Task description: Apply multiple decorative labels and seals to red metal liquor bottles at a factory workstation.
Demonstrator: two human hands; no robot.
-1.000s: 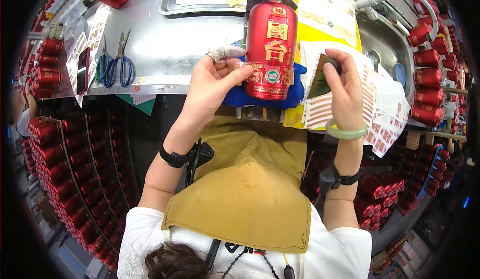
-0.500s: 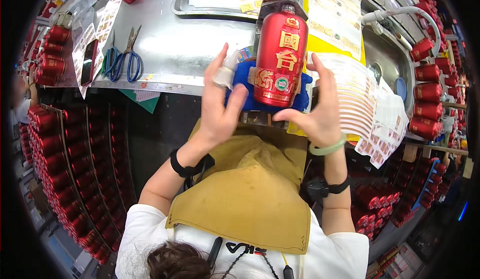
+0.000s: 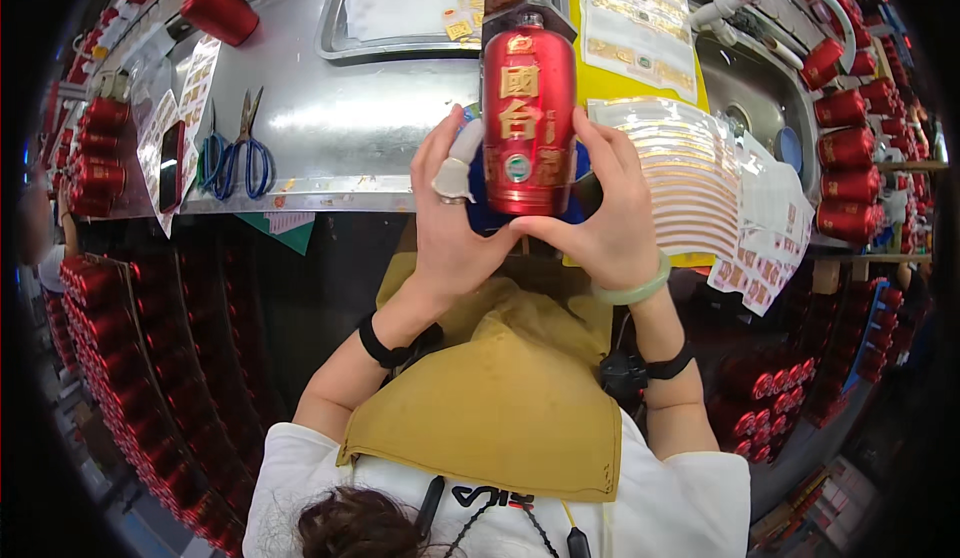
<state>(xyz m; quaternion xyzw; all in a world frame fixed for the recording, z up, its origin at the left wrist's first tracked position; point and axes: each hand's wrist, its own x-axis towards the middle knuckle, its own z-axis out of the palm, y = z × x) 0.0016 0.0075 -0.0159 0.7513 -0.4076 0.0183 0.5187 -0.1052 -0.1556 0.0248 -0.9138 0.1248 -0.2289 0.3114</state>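
Note:
A red bottle (image 3: 532, 123) with gold characters and patterned bands lies on a blue cloth (image 3: 483, 216), its neck pointing away from me. Along its left side my left hand (image 3: 450, 223) is curved, with a white wrap (image 3: 455, 180) on one finger and the thumb near the bottle's base. My right hand (image 3: 612, 213) cups the right side, fingertips against the bottle and thumb across by the base; a pale green bangle (image 3: 633, 283) circles that wrist. Together the two hands hold the bottle between them. The bottle hides part of the cloth.
Left on the metal table stand blue-handled scissors (image 3: 245, 158), a phone (image 3: 172, 166) and a red bottle (image 3: 220, 10). A metal tray (image 3: 335, 53) with gold stickers sits beyond. Sticker sheets (image 3: 690, 183) and a sink (image 3: 745, 78) are at right; racks of red bottles (image 3: 130, 358) flank me.
Both hands have closed in on the bottle from either side. The bottle has turned about its length, its front print shifting left, and it now points more straight ahead. The view has shifted slightly.

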